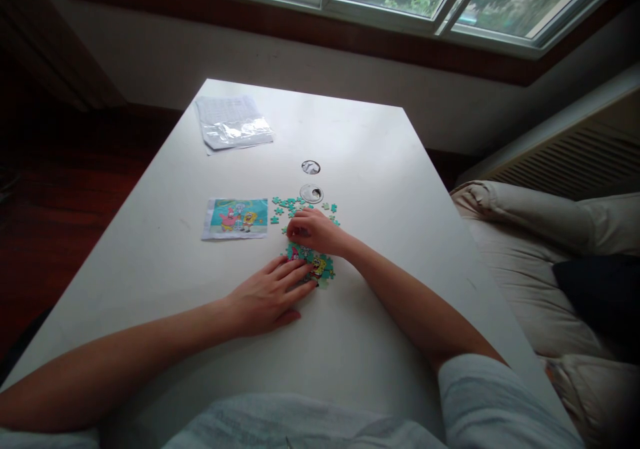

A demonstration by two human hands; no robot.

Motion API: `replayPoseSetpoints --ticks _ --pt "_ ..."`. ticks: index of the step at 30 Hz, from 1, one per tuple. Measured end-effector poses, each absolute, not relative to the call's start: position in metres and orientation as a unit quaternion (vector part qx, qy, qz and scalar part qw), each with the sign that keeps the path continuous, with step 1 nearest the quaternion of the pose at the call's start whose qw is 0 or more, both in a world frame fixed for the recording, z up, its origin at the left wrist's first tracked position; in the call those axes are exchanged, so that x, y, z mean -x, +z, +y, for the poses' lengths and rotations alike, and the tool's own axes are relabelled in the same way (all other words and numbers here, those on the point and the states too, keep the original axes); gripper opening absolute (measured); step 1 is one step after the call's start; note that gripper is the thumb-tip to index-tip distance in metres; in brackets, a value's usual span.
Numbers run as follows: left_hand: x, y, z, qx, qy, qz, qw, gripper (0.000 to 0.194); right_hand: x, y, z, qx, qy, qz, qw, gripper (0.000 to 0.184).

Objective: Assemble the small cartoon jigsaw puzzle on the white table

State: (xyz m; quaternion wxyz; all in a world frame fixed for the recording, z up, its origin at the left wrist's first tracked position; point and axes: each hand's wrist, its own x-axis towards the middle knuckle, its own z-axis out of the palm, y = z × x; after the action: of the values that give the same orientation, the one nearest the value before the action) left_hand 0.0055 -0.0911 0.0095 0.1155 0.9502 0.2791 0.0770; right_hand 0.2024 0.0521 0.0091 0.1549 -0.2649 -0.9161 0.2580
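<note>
A partly joined cartoon jigsaw [316, 264] lies on the white table [380, 169]. My left hand [267, 296] rests flat on the table, fingers stretched out, with the fingertips on the jigsaw's left edge. My right hand [313, 231] is curled just above the jigsaw, fingers pinched together at its upper edge; what they hold is too small to make out. Loose teal pieces [293, 206] are scattered right behind that hand. A printed reference picture [236, 218] of the cartoon lies to the left of the pieces.
Two small round lids or caps [311, 193] sit behind the loose pieces. A clear plastic bag on a paper sheet [233, 124] lies at the far left corner. A cushioned seat [545, 249] stands right of the table, windows beyond.
</note>
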Motion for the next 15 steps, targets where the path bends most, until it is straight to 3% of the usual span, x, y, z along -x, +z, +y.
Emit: replayPoseSetpoints --ticks 7,15 --pt "-0.006 0.011 -0.091 -0.951 0.08 0.277 0.11 0.057 -0.204 0.009 0.053 0.275 0.249 -0.915 0.161 0.003" --pt "-0.005 0.021 -0.086 -0.95 0.106 0.279 0.093 0.045 -0.231 0.012 0.075 0.397 0.303 -0.817 0.289 0.013"
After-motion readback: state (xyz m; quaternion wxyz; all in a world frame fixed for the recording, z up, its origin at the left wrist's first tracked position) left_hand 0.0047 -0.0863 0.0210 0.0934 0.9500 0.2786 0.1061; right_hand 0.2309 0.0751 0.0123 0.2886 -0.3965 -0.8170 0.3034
